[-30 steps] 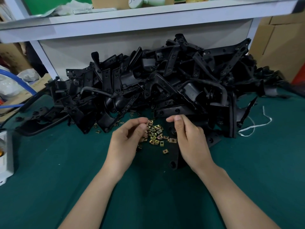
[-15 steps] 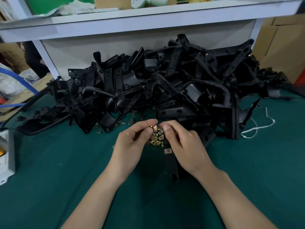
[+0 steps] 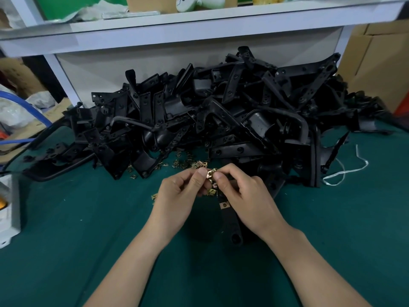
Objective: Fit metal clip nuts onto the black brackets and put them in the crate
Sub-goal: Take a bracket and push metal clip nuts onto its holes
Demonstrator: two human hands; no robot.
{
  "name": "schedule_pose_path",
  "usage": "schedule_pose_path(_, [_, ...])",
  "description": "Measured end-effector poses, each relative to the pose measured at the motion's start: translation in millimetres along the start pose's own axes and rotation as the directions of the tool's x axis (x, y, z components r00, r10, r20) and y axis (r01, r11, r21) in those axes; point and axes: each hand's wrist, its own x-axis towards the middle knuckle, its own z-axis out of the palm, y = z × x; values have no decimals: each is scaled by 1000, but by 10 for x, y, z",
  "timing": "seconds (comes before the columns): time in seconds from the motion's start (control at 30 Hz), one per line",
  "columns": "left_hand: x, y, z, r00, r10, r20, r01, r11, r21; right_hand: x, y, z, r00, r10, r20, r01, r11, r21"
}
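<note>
My left hand (image 3: 179, 196) and my right hand (image 3: 245, 200) meet at the middle of the green table, and both pinch one brass-coloured clip nut (image 3: 210, 173) between thumb and fingertips. Under my right hand lies a black bracket (image 3: 231, 220) with a clip nut fitted on its near arm (image 3: 224, 204). Several loose clip nuts (image 3: 190, 163) are scattered just beyond my fingers, in front of a big heap of black brackets (image 3: 221, 116). No crate is in view.
A white shelf frame (image 3: 199, 29) stands behind the heap. Cardboard boxes (image 3: 376, 63) are at the right, a white string (image 3: 345, 171) lies right of the heap, a white block (image 3: 8, 209) sits at the left table edge, and blue hose (image 3: 26, 107) runs beyond it.
My hands came together from apart. The left hand brought a clip nut up from the pile, and now both hands pinch it above the bracket.
</note>
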Motion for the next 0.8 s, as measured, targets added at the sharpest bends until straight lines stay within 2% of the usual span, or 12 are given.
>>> schedule_pose_path(0.27, [25,-37,-27,995,-85,47,88,994,-60,7,20,2,1000,15,-8,-15,1000,14])
schedule_pose_path(0.6, [1,-38,-12,995,-13,101,15,1000,-24,3,6,7,999,11,51,-16,994,108])
schedule_pose_path(0.8, [7,-37,-6,997,-8,79,15,996,-93,6,-1,9,998,1,59,-10,989,149])
